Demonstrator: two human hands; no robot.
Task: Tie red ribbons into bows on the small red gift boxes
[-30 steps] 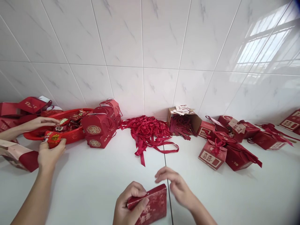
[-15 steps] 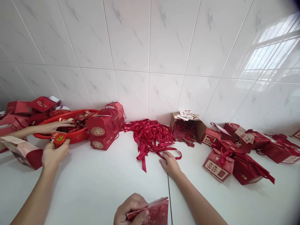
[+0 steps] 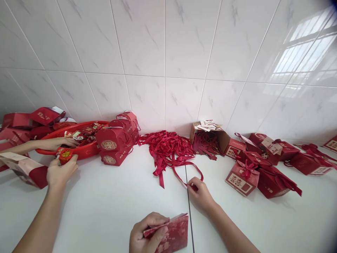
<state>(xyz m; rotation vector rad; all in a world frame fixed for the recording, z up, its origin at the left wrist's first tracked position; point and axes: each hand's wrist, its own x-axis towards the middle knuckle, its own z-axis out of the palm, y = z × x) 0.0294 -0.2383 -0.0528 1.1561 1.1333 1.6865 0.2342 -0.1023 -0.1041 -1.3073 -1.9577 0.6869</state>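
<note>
My left hand (image 3: pixel 147 233), low in the middle, is closed around a flattened red gift box (image 3: pixel 175 233) with pale printed marks. My right hand (image 3: pixel 200 195) is closed, its fingertips pinching one red ribbon (image 3: pixel 201 171) near the dark seam in the tabletop. That ribbon bends back in a loop to the heap of red ribbons (image 3: pixel 171 146) against the wall. The far end of the ribbon is lost in the heap.
On the left, a co-worker's hand (image 3: pixel 60 172) holds a red packet (image 3: pixel 64 155); another hand (image 3: pixel 61 142) reaches into a red basin (image 3: pixel 86 153). Stacked red boxes (image 3: pixel 114 137), a carton with dark red strips (image 3: pixel 226 140) and ribbon-tied boxes (image 3: pixel 243 179) stand along the wall.
My right hand has drawn back from the heap toward me and slightly right, pulling the ribbon out. My left hand still holds the flattened box, slightly higher in view.
</note>
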